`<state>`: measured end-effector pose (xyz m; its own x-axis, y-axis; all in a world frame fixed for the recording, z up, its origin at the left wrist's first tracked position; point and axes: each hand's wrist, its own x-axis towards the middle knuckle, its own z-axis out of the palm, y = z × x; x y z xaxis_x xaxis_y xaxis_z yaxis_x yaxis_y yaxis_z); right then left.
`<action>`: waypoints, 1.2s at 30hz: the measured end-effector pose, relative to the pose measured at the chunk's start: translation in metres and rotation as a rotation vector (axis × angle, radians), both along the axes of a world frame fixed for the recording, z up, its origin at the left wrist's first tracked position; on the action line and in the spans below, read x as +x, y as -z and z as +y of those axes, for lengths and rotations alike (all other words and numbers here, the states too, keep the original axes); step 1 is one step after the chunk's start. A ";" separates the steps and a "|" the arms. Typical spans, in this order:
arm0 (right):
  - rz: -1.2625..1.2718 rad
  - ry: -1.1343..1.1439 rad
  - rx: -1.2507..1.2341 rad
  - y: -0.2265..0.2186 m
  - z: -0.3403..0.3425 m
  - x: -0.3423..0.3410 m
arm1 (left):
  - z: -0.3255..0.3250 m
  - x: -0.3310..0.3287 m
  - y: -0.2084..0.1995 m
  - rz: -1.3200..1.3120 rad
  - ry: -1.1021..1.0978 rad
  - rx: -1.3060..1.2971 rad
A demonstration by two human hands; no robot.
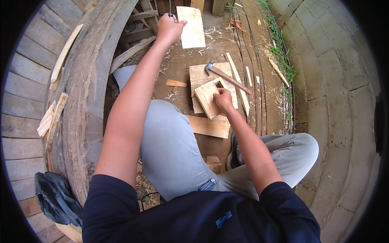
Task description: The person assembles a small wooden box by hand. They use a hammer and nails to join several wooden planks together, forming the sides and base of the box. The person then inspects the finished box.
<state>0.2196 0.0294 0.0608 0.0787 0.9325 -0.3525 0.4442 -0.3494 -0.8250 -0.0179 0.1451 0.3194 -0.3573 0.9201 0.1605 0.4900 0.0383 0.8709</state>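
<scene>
My left hand is stretched far forward, its fingers closed round a thin-shafted tool with a bit of blue on its handle; it resembles a screwdriver, mostly hidden by the fist. Its thumb meets the edge of a pale rectangular board, or overlaps it in view. My right hand grips the side of a small wooden box, tilted over a flat wooden board. Beyond that hand lies a claw hammer, its head on the board and its handle slanting toward the right.
A long wood strip lies right of the hammer, and another board nearer me. Dark rods run along the concrete wall. At left stands a thick timber beam with offcuts, and a dark plastic bag.
</scene>
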 end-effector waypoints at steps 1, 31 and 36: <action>0.041 0.065 -0.005 0.002 0.000 0.002 | 0.000 0.000 0.000 0.008 0.005 -0.006; -0.847 -0.587 0.267 -0.055 0.092 0.113 | 0.019 -0.018 0.041 0.244 0.038 -0.287; -0.544 -0.476 -0.027 -0.123 0.090 0.134 | 0.029 -0.009 0.053 0.505 0.005 -0.259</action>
